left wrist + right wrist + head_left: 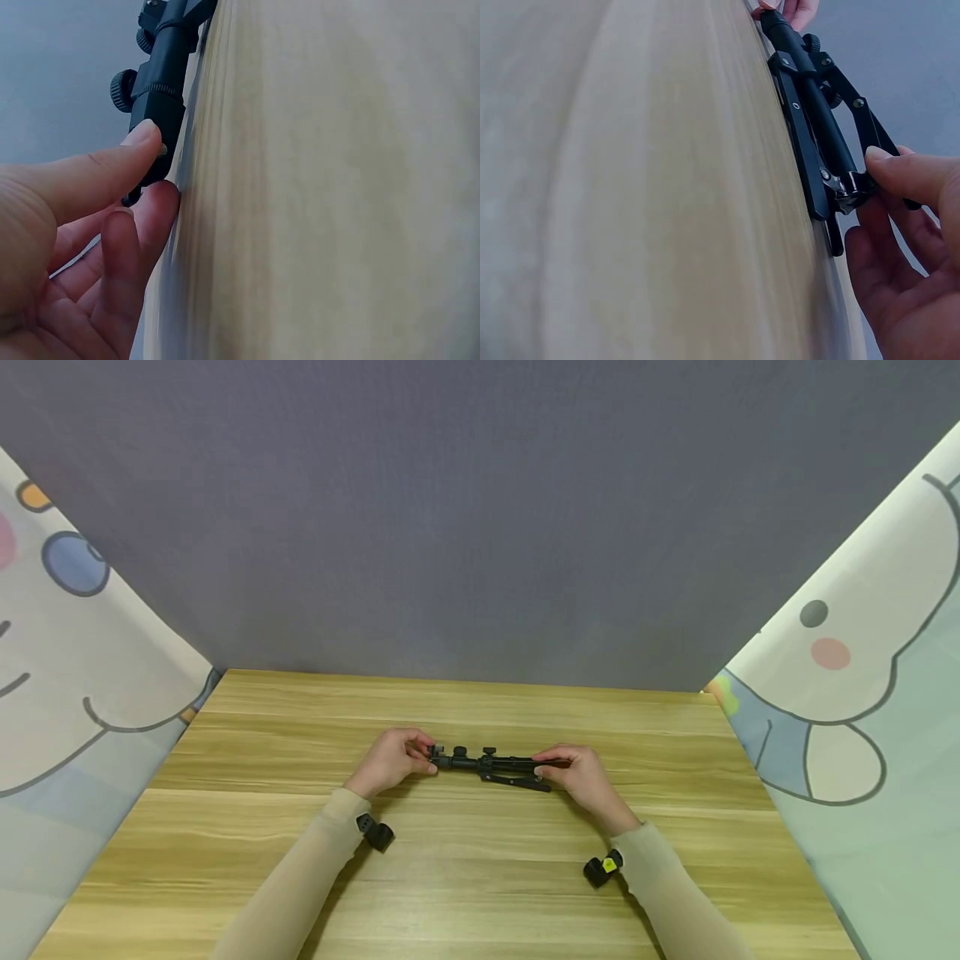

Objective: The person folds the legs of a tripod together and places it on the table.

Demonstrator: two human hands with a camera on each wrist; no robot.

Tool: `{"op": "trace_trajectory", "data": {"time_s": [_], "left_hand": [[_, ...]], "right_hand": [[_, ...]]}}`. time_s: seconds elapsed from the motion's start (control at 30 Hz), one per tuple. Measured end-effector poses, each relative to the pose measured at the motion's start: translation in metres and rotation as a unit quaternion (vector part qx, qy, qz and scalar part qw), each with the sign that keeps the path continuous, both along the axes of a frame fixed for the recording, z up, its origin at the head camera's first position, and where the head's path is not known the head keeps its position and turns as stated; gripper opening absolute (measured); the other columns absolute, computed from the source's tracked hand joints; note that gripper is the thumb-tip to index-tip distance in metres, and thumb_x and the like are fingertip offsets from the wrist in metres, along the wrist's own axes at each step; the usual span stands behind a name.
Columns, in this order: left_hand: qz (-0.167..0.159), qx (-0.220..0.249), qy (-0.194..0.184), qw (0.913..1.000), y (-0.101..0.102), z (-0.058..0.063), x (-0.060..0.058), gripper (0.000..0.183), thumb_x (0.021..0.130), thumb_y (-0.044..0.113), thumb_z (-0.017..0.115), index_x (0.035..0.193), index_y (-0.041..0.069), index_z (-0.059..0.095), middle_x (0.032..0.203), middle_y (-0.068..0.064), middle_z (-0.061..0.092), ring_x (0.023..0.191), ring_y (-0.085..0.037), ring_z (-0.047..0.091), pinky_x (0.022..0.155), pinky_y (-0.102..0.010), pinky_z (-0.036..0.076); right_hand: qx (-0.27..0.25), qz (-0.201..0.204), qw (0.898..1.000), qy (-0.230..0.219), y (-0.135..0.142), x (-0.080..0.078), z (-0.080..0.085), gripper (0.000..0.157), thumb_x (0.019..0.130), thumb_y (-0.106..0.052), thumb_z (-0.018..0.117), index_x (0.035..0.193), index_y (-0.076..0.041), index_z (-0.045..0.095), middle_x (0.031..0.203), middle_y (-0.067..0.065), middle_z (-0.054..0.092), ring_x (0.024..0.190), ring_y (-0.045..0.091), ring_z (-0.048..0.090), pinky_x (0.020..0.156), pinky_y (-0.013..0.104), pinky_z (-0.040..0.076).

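A small black tripod (467, 763) lies lengthwise across the wooden table, with its head end to the left and its legs to the right. My left hand (392, 762) holds the head end; in the left wrist view the thumb (139, 142) presses on it near the ridged knobs. At the other end, my right hand (583, 777) pinches one leg between thumb and fingers. The right wrist view shows the legs (806, 150) slightly spread around the centre tube, with the hinged braces visible. Part of the leg is hidden behind the right fingers.
The wooden table (480, 877) extends around both arms. A dark grey panel (480, 527) rises along its far edge. White walls with cartoon prints (832, 635) flank both sides. A black wrist camera (375, 832) sits on the left sleeve, another (602, 868) on the right.
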State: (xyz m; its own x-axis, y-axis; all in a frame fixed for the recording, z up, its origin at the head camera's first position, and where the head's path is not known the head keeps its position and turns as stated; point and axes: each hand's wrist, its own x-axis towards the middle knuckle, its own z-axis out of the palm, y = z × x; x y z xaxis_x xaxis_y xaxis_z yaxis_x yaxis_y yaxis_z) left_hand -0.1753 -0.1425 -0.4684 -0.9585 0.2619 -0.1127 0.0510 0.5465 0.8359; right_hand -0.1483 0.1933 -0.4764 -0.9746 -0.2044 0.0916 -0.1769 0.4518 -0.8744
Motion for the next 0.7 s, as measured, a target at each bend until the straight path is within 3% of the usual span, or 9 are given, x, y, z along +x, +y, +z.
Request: {"op": "trace_trajectory", "data": {"time_s": [0.3,0.47,0.6,0.7], "left_hand": [[0.008,-0.006,-0.015,0.9998,-0.003,0.001,0.002,0.035,0.073,0.018,0.081,0.105,0.021,0.068,0.09,0.004,0.065,0.077,-0.013,0.061,0.065,-0.031,0.05],[0.009,-0.019,-0.003,0.9998,-0.008,0.002,0.004,0.029,0.078,0.022,0.077,0.106,0.023,0.069,0.097,0.005,0.064,0.083,-0.014,0.06,0.067,-0.031,0.05],[0.01,-0.026,0.034,0.999,-0.011,0.008,0.006,0.023,0.082,0.025,0.074,0.105,0.021,0.069,0.097,0.006,0.065,0.086,-0.014,0.06,0.069,-0.032,0.05],[0.013,-0.041,0.089,0.9951,-0.014,0.015,0.01,0.019,0.086,0.027,0.07,0.102,0.017,0.07,0.094,0.006,0.066,0.084,-0.015,0.061,0.07,-0.034,0.05]], "right_hand": [[-0.045,0.024,0.999,-0.018,-0.001,0.012,0.03,0.022,0.081,-0.003,0.071,0.103,0.001,0.07,0.104,0.014,0.067,0.092,0.025,0.064,0.073,0.026,0.053],[-0.119,0.025,0.99,-0.069,0.004,0.015,0.032,0.029,0.084,-0.001,0.068,0.11,0.009,0.064,0.108,0.023,0.064,0.091,0.027,0.065,0.074,0.031,0.054],[-0.159,0.025,0.983,-0.084,0.009,0.016,0.032,0.032,0.085,-0.001,0.067,0.113,0.012,0.061,0.112,0.029,0.059,0.092,0.029,0.065,0.076,0.036,0.054],[-0.147,0.019,0.987,-0.061,0.013,0.017,0.034,0.03,0.083,0.0,0.068,0.111,0.011,0.062,0.111,0.029,0.06,0.093,0.027,0.065,0.078,0.032,0.053]]}}
